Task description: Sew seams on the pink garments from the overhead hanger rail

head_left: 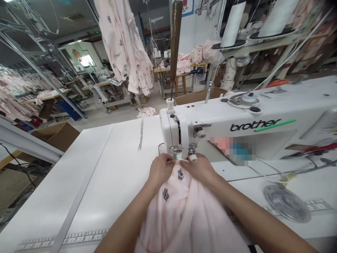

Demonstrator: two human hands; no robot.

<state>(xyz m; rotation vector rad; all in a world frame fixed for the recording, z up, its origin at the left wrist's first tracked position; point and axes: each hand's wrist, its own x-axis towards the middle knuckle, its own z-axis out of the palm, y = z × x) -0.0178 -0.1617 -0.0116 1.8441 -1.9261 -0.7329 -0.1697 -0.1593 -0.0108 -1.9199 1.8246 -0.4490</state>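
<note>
A pale pink fabric piece [181,211] with small dark animal prints hangs from the sewing machine's needle area down toward me. My left hand [161,169] pinches its upper edge just left of the presser foot [177,153]. On the other side, my right hand [199,168] grips the same edge, its fingers partly hidden by the cloth and the machine's knob. Both hands are close together, right in front of the needle of the white sewing machine [216,119]. The fabric's top edge lies at the presser foot; whether the needle is in it I cannot tell.
The white table [118,168] carries a printed ruler strip [84,236] along its front. A clear round disc [286,203] lies at the right. Thread cones [233,26] stand behind the machine. Pink garments [126,45] hang beyond the table, and a cardboard box [56,140] stands left.
</note>
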